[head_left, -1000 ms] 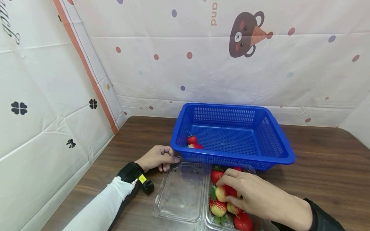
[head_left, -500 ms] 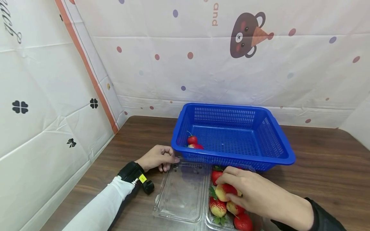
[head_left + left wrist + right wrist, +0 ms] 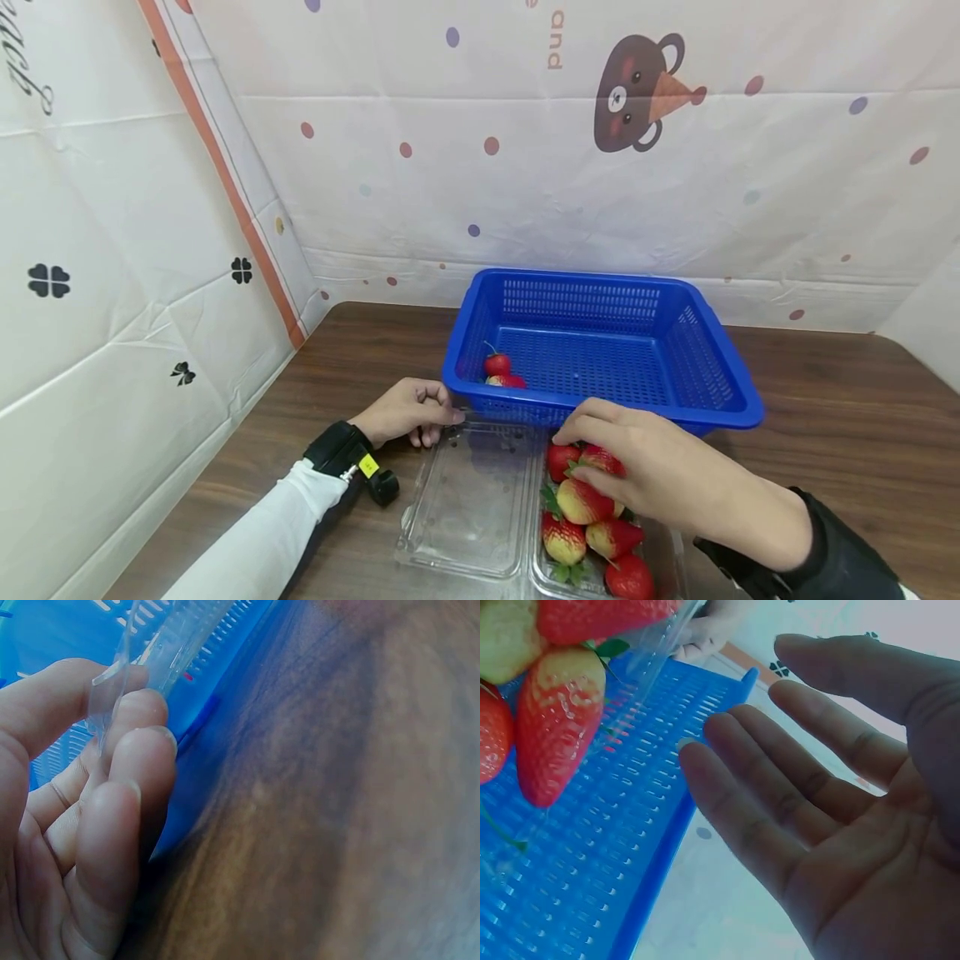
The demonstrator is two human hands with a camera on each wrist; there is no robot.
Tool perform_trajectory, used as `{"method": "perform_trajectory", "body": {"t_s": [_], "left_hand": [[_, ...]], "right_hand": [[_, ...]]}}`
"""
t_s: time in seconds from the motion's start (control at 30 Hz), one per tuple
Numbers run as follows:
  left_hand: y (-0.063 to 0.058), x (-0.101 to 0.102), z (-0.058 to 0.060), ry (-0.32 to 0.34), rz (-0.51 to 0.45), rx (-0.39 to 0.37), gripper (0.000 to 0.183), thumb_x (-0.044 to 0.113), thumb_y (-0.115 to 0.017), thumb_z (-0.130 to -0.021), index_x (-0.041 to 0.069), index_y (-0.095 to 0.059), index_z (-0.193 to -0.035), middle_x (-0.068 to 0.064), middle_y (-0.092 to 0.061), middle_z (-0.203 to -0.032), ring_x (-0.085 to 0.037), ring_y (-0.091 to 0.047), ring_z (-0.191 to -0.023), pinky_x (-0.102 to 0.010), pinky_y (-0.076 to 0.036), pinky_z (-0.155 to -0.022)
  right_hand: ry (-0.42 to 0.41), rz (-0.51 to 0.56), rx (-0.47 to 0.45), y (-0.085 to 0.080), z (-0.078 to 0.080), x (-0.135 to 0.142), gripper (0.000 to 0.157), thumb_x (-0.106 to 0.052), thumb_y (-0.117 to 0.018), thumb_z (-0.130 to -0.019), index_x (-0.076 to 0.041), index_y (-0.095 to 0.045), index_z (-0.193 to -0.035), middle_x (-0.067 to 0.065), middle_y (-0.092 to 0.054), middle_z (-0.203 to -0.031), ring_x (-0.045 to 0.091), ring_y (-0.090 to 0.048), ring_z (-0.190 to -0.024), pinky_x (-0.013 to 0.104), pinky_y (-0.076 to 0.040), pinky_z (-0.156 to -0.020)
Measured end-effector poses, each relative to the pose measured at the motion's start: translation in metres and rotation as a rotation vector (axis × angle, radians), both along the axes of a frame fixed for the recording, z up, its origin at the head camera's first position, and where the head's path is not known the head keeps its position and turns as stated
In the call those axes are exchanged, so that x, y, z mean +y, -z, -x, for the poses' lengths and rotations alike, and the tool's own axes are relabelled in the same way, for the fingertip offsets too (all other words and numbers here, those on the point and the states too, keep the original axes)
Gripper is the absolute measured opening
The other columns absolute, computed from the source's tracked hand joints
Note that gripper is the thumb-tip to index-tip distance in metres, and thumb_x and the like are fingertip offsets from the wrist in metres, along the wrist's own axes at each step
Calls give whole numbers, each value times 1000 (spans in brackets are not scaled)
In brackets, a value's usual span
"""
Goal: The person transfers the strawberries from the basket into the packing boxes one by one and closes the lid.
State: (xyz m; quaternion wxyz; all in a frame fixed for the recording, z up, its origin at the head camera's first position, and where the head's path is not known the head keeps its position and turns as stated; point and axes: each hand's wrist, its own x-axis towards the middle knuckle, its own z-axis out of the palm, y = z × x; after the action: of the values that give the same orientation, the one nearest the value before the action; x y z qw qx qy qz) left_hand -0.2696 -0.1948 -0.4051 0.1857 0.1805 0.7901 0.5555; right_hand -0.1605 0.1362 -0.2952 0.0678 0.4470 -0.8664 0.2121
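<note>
A clear plastic clamshell lies open, its lid flat on the left and its tray at the right full of several red and pale-yellow strawberries. My left hand pinches the lid's far left corner between thumb and fingers, as the left wrist view also shows at the clear plastic edge. Above the tray's far half hovers my right hand, fingers extended and nothing in its grasp. In the right wrist view its fingers stand apart from a strawberry.
A blue perforated basket stands just behind the clamshell, with a small red strawberry and another beside it in its near left corner. A printed white cloth hangs behind the brown wooden table.
My right hand has let go of a strawberry and risen slightly toward the basket, uncovering more of the fruit. My left hand keeps its place on the lid.
</note>
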Motion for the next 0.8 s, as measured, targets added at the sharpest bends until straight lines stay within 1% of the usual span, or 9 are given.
{"method": "perform_trajectory", "body": {"t_s": [0.1, 0.17, 0.33, 0.47, 0.57, 0.67, 0.8], "left_hand": [[0, 0, -1, 3, 1, 3, 30, 32, -74, -84, 7, -58, -82, -3, -60, -58, -15, -55, -47, -20, -48, -41], [-1, 0, -1, 1, 2, 5, 30, 32, -74, -84, 7, -58, -82, -3, -60, -58, -15, -55, -47, -21, -48, -41], [-2, 0, -1, -7, 5, 5, 30, 33, -74, -84, 7, -59, -83, -4, -60, -58, -16, -55, -47, -21, -48, -42], [-1, 0, -1, -7, -3, 3, 31, 32, -75, -83, 7, -59, -83, -4, -59, -58, -16, -55, -47, -21, -48, -41], [0, 0, -1, -2, -8, 3, 31, 32, -75, -84, 6, -58, -82, -4, -59, -58, -16, -54, -47, -21, -48, -41], [1, 0, 0, 3, -6, 7, 30, 32, -74, -84, 6, -59, -82, -4, -59, -58, -16, -54, -47, -21, -48, -41], [1, 0, 0, 6, -5, 10, 30, 32, -74, -84, 6, -59, -82, -4, -59, -58, -16, -55, -47, -21, -48, -42]], "right_hand": [[-7, 3, 14, -3, 3, -2, 32, -10, -76, -81, -19, -65, -110, -5, -62, -106, 4, -60, -83, 24, -58, -66], [3, -5, 15, -5, 4, -4, 32, -11, -76, -81, -19, -65, -110, -4, -62, -106, 5, -60, -84, 23, -58, -66], [13, -22, 33, -9, 8, -6, 32, -14, -76, -82, -19, -65, -112, -6, -61, -107, 5, -60, -88, 24, -57, -68], [4, -22, 38, -12, 13, -8, 30, -15, -74, -85, -18, -64, -113, -5, -61, -108, 1, -58, -82, 25, -57, -68], [12, -24, 30, -14, 18, -11, 27, -14, -72, -86, -17, -64, -112, -3, -61, -107, 1, -58, -81, 27, -58, -68], [28, -29, 25, -16, 22, -13, 26, -14, -72, -87, -16, -65, -112, -1, -62, -106, 3, -60, -86, 29, -58, -70], [40, -31, 29, -18, 28, -16, 26, -13, -71, -87, -14, -65, -112, -1, -62, -106, 5, -60, -87, 28, -58, -72]]}}
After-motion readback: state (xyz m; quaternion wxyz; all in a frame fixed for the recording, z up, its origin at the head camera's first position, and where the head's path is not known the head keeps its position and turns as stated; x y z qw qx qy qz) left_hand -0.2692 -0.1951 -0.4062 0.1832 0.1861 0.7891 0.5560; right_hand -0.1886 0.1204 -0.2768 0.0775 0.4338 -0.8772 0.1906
